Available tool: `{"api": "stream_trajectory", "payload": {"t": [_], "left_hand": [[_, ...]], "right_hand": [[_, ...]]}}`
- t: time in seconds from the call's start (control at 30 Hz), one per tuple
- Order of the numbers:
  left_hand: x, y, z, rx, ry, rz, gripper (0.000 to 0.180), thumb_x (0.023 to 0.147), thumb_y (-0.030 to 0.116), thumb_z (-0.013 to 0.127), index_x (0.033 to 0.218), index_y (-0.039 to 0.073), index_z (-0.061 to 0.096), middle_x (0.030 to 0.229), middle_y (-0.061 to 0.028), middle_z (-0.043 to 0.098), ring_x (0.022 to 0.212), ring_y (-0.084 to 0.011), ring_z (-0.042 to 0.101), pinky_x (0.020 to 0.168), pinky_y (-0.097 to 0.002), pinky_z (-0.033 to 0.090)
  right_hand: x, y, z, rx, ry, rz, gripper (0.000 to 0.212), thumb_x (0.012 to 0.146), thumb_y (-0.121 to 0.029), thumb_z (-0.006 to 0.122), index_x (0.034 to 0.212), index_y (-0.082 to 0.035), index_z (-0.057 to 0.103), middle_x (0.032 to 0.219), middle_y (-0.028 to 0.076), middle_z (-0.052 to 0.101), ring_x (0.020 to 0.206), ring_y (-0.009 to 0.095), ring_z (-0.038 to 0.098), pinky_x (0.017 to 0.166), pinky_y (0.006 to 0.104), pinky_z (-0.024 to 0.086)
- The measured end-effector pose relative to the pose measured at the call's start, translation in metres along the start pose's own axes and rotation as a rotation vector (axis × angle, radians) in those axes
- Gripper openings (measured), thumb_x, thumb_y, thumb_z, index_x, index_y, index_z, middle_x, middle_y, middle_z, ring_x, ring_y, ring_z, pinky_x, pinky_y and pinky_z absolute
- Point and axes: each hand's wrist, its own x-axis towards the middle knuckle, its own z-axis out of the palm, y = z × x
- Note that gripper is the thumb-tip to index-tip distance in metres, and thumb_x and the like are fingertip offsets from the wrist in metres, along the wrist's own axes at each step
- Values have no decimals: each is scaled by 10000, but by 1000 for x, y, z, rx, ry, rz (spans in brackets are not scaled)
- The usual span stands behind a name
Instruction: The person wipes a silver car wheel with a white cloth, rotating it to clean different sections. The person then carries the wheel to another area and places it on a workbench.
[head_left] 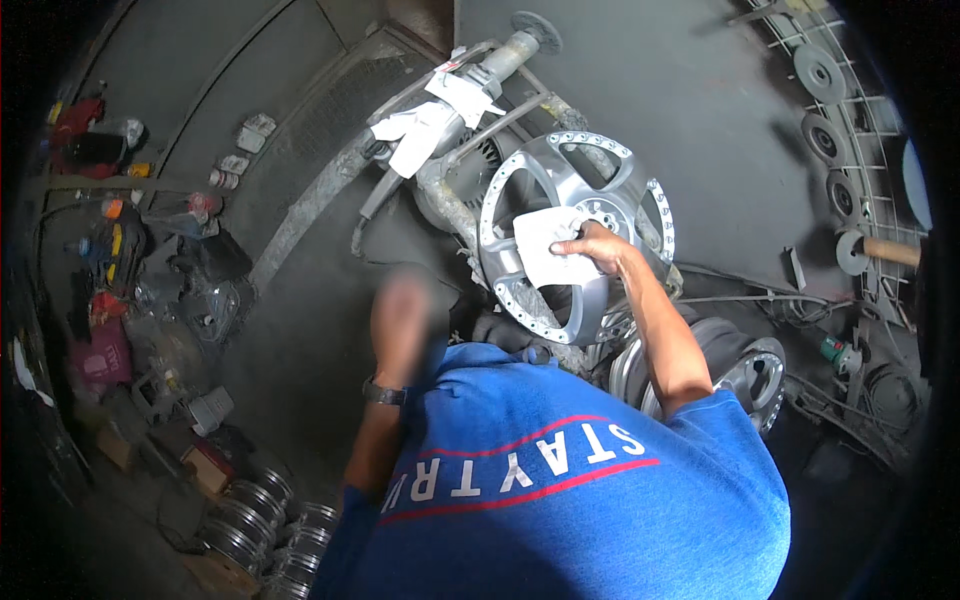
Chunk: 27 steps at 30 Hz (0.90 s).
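A silver alloy wheel (pixel 572 188) with wide spokes and small holes around its rim stands tilted in front of me. My right hand (pixel 602 248) pinches a white sheet (pixel 545 240) over one spoke near the hub, the thumb lying on top. Whether the sheet is paper or cloth I cannot tell. My left hand (pixel 402 318) is raised to the left of the wheel, with a watch (pixel 385 393) on that wrist. It is blurred, so its fingers cannot be made out.
Behind the wheel stands a dusty machine with a round disc (pixel 537 34) on its end and white sheets (pixel 420 135) on top. More wheels (pixel 755 380) lie at my right, near a green power tool (pixel 838 353). Discs (pixel 820 72) hang on a rack; stacked rims (pixel 240 525) stand lower left.
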Motion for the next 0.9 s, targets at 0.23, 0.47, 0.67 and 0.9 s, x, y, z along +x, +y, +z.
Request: {"api": "stream_trajectory", "payload": {"t": [0.23, 0.47, 0.67, 0.9], "left_hand": [[-20, -29, -31, -56, 123, -98, 286, 1042, 201, 685, 1268, 29, 660, 1073, -58, 736, 827, -108, 665, 686, -260, 526], [-23, -47, -36, -100, 164, -124, 257, 1029, 162, 690, 1243, 21, 672, 1035, -57, 735, 776, -98, 651, 631, -239, 506], [-19, -60, -62, -136, 224, -146, 240, 1039, 145, 670, 1246, 25, 669, 996, -43, 720, 758, -87, 634, 615, -232, 491], [-12, -69, -101, -122, 252, -155, 189, 1051, 130, 644, 1205, 23, 659, 949, -34, 695, 717, -79, 613, 581, -228, 477]], "right_hand": [[2, -4, 6, -90, 54, 83, 670, 768, -113, 960, 1346, 46, 661, 1231, 145, 766, 1159, 275, 727, 1035, 424, 568], [8, -6, 10, 51, 57, 133, 608, 774, -26, 919, 1319, 59, 661, 1213, 174, 763, 1104, 307, 757, 1001, 456, 600], [-11, -6, 9, 150, 75, 65, 658, 785, 7, 890, 1365, 79, 588, 1209, 179, 739, 1087, 312, 758, 968, 463, 621], [-81, -72, 59, 213, 31, -246, 731, 765, -83, 911, 1391, 65, 565, 1212, 142, 722, 1104, 267, 726, 993, 413, 584]]}}
